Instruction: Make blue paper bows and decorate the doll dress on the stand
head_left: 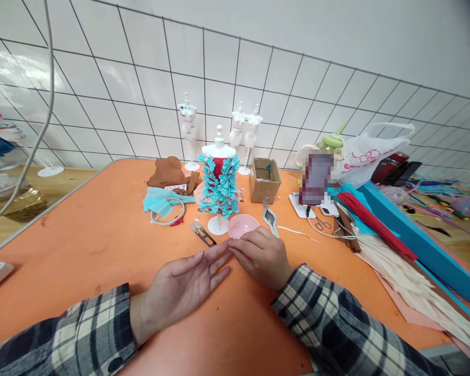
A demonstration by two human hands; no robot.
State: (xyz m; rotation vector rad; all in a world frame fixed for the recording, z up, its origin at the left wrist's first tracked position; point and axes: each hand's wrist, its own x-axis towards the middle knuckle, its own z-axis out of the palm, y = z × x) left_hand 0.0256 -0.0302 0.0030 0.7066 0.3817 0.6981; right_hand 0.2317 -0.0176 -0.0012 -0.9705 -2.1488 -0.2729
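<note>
Pink bowl (pixel 245 224) = reference. It sat on the orange table (pixel 82 235), a few small pale bits inside near its front rim.

Left hand (pixel 191 282): in front of the bowl and to its left, palm up, fingers extended, grip wide. Right hand (pixel 264 256): in front of the bowl and slightly right, thumb and index in a narrow pinch at the left fingertips. Couldn't tell if anything sat in the pinch; too small.

Around the bowl: dress form in turquoise ruffles (pixel 227 180) upright just behind-left, thread snips (pixel 203 234) left, near the left fingertips. Gray-handled tool (pixel 270 219) just right, cardboard box (pixel 265 193) behind-right. Turquoise cloth (pixel 156 201) well left, bare white form (pixel 188 122) farther back-left.
</note>
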